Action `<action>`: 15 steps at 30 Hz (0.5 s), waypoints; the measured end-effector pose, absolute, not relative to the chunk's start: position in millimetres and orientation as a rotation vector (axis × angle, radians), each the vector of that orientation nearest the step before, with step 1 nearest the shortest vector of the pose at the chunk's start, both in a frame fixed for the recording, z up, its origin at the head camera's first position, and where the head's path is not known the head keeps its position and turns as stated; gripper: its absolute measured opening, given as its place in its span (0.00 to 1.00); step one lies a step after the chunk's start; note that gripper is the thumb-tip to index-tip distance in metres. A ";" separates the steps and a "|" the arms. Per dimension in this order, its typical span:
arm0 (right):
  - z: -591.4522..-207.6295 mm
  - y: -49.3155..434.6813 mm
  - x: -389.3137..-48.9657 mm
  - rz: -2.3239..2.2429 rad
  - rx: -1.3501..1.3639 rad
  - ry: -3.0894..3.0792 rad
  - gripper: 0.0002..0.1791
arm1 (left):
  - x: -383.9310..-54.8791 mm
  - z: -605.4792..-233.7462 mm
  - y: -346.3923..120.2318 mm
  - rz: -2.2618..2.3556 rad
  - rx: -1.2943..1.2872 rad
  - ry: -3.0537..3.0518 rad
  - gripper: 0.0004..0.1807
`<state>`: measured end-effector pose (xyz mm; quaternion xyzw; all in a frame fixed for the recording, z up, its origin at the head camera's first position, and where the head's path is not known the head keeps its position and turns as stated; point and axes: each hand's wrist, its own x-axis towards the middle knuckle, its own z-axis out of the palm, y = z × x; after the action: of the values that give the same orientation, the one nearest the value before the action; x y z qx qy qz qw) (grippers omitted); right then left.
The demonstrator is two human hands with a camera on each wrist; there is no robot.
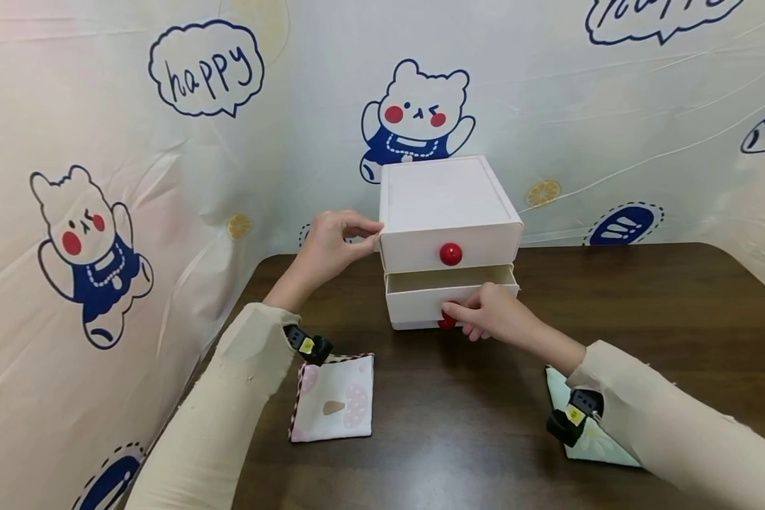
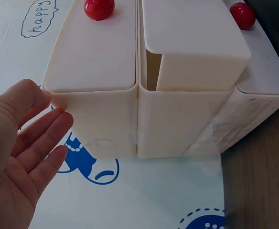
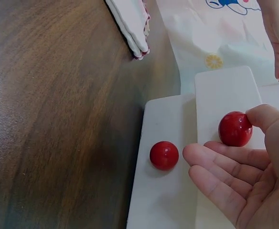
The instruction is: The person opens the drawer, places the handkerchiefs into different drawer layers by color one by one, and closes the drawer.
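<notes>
A white drawer cabinet (image 1: 449,191) with red ball knobs stands on the table, its middle drawer (image 2: 197,71) partly pulled out. My left hand (image 1: 334,241) touches the cabinet's front left corner with thumb and fingertips, its other fingers loosely extended in the left wrist view. At the middle drawer's front, my right hand (image 1: 500,315) pinches the red knob (image 3: 235,129) between thumb and index finger. Below it, the bottom drawer's knob (image 3: 164,155) is untouched. The top drawer (image 1: 414,251), with its own knob (image 1: 450,253), is closed.
On the dark wooden table (image 1: 459,439), a folded pink-and-white cloth (image 1: 350,382) lies left of centre. A mint-green cloth (image 1: 596,443) lies partly hidden under my right forearm. Printed sheeting (image 1: 319,106) hangs behind the cabinet and along the left.
</notes>
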<state>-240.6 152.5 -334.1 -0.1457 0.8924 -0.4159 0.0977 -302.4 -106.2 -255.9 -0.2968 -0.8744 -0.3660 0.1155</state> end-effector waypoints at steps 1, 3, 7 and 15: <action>-334.2 152.6 -239.8 -1.230 -0.433 2.639 0.19 | -302.7 -256.3 -106.3 -1.077 -0.870 -2.560 0.11; -334.5 152.6 -238.4 -1.231 -0.434 2.635 0.19 | -303.0 -256.9 -106.7 -1.085 -0.868 -2.558 0.11; -335.0 152.7 -236.0 -1.226 -0.436 2.631 0.20 | -303.1 -257.5 -107.0 -1.093 -0.861 -2.556 0.11; -333.8 153.4 -227.2 -1.251 -0.464 2.622 0.20 | -301.8 -257.0 -106.3 -1.095 -0.849 -2.562 0.11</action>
<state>-227.2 153.4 -333.8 -0.1569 0.8868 -0.4232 0.0995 -301.8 -106.3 -257.0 -0.2897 -0.8738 -0.3735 0.1143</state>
